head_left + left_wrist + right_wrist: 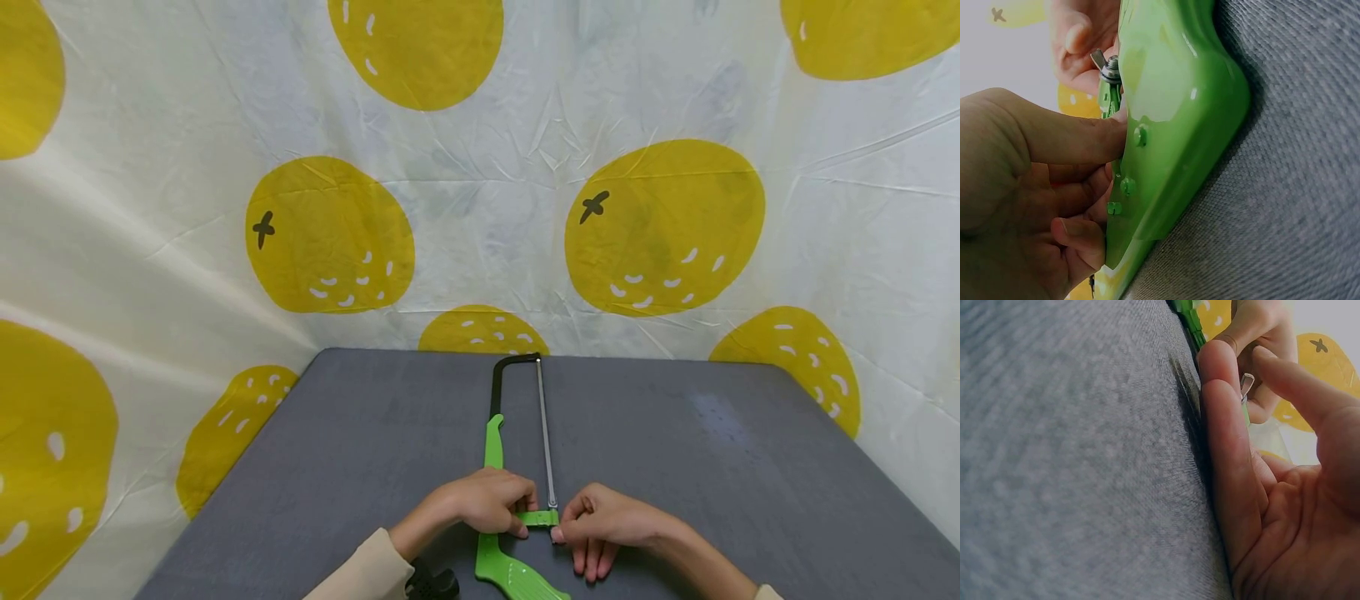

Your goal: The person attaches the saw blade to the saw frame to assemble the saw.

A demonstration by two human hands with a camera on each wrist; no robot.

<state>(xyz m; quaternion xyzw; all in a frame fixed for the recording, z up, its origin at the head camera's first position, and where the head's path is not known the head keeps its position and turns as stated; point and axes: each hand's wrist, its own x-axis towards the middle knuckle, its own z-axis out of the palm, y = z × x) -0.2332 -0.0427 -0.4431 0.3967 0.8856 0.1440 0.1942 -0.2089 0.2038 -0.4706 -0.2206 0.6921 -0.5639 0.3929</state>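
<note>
A hacksaw lies on the table with its green handle (517,575) toward me and its black frame (497,387) pointing away. Its thin metal blade (545,437) runs along the right side. My left hand (491,502) grips the green part of the frame, thumb by the short green crosspiece (537,518). At the crosspiece's outer end is a metal wing nut (1099,60). My right hand (611,525) is around this nut; in the right wrist view, thumb and fingers stand apart with the nut's wing (1247,386) visible between them. The right hand's lower fingers rest on the table.
The grey cloth-covered table (660,450) extends to both sides of the saw. A whitish mark (716,417) shows at its right. Behind and beside it hangs a white curtain (487,242) printed with yellow fruit. Something black (433,582) sits at my left wrist.
</note>
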